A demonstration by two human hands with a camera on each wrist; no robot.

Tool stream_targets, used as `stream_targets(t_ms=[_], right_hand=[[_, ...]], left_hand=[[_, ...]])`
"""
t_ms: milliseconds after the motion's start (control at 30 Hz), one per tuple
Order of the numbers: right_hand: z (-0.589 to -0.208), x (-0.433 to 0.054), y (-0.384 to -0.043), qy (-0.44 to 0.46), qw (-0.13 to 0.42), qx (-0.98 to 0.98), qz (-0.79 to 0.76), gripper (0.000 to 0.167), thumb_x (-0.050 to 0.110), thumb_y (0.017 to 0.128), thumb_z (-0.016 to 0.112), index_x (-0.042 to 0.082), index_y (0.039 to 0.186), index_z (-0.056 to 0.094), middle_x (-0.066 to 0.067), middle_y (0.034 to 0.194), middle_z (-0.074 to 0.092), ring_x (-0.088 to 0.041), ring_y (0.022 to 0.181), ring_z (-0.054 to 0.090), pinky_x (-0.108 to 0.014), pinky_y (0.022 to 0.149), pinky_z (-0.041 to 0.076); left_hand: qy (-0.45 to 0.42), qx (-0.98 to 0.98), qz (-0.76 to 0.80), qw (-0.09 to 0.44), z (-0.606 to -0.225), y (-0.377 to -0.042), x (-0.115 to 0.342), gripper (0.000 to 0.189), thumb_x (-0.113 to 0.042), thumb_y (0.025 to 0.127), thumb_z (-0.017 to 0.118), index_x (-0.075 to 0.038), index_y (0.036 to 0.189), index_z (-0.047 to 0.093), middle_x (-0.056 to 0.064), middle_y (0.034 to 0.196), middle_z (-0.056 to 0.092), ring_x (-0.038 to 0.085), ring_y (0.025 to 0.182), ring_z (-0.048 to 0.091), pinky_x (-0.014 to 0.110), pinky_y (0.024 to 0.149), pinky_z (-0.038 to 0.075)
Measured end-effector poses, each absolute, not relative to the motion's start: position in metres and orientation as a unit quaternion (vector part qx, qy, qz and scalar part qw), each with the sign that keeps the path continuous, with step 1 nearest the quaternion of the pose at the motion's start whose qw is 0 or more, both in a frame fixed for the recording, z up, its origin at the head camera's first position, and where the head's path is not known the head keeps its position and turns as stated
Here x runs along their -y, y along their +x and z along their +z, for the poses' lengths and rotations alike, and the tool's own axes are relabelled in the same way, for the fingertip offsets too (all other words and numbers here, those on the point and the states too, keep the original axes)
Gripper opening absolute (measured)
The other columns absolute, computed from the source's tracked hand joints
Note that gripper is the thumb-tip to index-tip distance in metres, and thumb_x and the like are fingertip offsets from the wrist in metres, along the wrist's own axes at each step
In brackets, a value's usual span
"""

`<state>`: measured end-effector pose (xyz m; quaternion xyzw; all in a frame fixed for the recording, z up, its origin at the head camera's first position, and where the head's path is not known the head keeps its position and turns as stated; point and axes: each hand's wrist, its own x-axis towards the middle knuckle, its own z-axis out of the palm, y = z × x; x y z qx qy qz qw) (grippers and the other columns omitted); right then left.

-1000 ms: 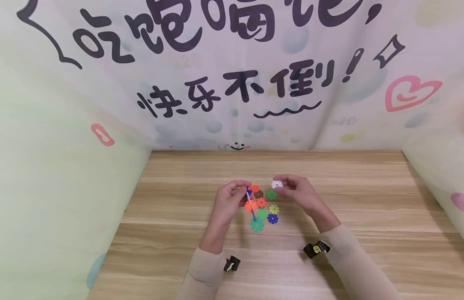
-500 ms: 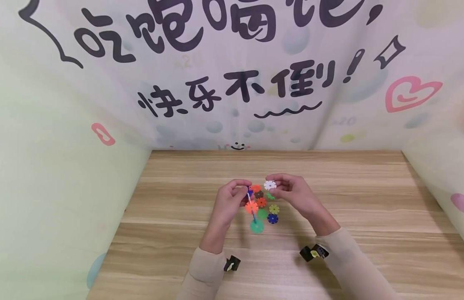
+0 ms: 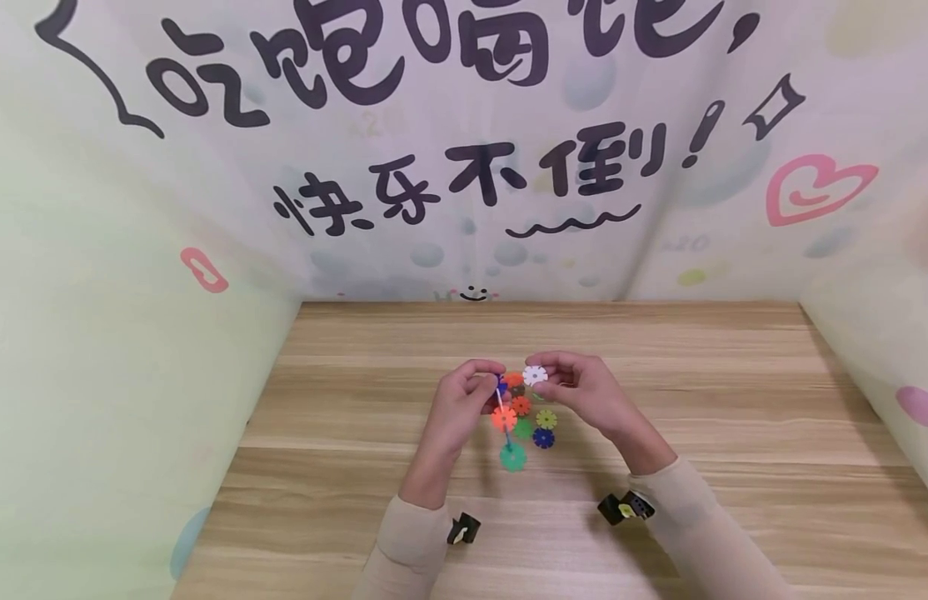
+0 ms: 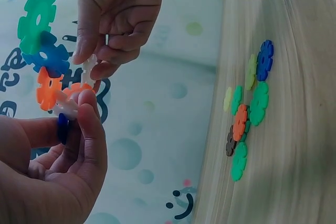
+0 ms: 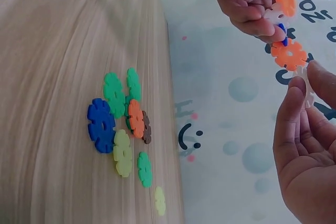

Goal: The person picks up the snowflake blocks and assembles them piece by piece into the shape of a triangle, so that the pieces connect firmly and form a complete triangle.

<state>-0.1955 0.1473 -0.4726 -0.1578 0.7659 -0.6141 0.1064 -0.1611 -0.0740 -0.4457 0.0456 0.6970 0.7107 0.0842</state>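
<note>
- White notched disc [image 3: 535,376]: pinched by the right hand [image 3: 593,394], raised, just beside a linked chain [image 4: 56,60].
- Dark blue disc [image 4: 63,129]: part of that chain, pinched by the left hand [image 3: 458,408].
- Below: loose coloured discs [image 5: 135,111], flat on the wooden table [image 3: 321,467].
- Beyond: lettered wall [image 3: 404,275].

White wall backdrop [image 3: 404,271] bearing black brush-style Chinese characters, upper line [image 3: 505,46] cut by the top edge and probably reading 吃饱喝饱, lower line [image 3: 485,171] reading 快乐不倒! above a wavy underline [image 3: 574,223], faint number 20 [image 3: 695,242] to the right, small smiley face [image 3: 474,295] just above the wooden tabletop [image 3: 344,350].
</note>
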Motion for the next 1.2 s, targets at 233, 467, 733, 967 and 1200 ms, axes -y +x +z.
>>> stream_targets(t_ms=[233, 467, 733, 967, 1200], right_hand=[[-0.470, -0.146, -0.194, -0.166, 0.098, -0.777, -0.600, 0.031, 0.009, 0.092, 0.072, 0.006, 0.123, 0.067, -0.012, 0.096, 0.067, -0.030, 0.085, 0.063, -0.032, 0.069, 0.059], [-0.473, -0.145, -0.195, -0.175, 0.080, -0.793, -0.578, 0.032, 0.013, 0.091, 0.075, 0.008, 0.121, 0.069, -0.008, 0.093, 0.068, -0.028, 0.084, 0.063, -0.035, 0.069, 0.058], [-0.474, -0.139, -0.191, -0.152, 0.072, -0.798, -0.578, 0.031, 0.010, 0.090, 0.076, 0.006, 0.120, 0.070, -0.007, 0.092, 0.068, -0.026, 0.081, 0.063, -0.042, 0.070, 0.059], [-0.478, -0.136, -0.194, -0.166, 0.064, -0.796, -0.579, 0.036, 0.012, 0.091, 0.074, 0.006, 0.126, 0.066, -0.008, 0.092, 0.068, -0.028, 0.080, 0.065, -0.043, 0.070, 0.059], [-0.490, -0.151, -0.211, -0.137, 0.044, -0.782, -0.606, 0.042, 0.023, 0.100, 0.063, 0.008, 0.139, 0.054, -0.023, 0.097, 0.064, -0.044, 0.082, 0.064, -0.049, 0.074, 0.059]], left_hand=[[0.044, -0.709, 0.700, 0.077, -0.444, -0.161, 0.072, 0.022, -0.004, 0.104, 0.050, 0.005, 0.119, 0.063, 0.024, 0.095, 0.070, 0.022, 0.082, 0.069, 0.031, 0.075, 0.059], [0.040, -0.716, 0.693, 0.078, -0.445, -0.161, 0.072, 0.022, -0.004, 0.103, 0.051, 0.006, 0.119, 0.063, 0.016, 0.096, 0.073, 0.034, 0.088, 0.069, 0.030, 0.076, 0.059], [0.024, -0.724, 0.686, 0.065, -0.472, -0.172, 0.070, 0.019, -0.008, 0.103, 0.055, -0.002, 0.116, 0.068, 0.015, 0.094, 0.073, 0.035, 0.087, 0.068, 0.031, 0.074, 0.059], [0.019, -0.714, 0.697, 0.064, -0.474, -0.174, 0.070, 0.020, -0.012, 0.103, 0.056, -0.002, 0.116, 0.068, 0.019, 0.098, 0.072, 0.024, 0.084, 0.070, 0.032, 0.075, 0.059], [0.003, -0.693, 0.718, 0.058, -0.473, -0.176, 0.081, 0.021, -0.010, 0.104, 0.053, 0.001, 0.119, 0.065, 0.015, 0.097, 0.072, 0.028, 0.091, 0.071, 0.033, 0.077, 0.060]])
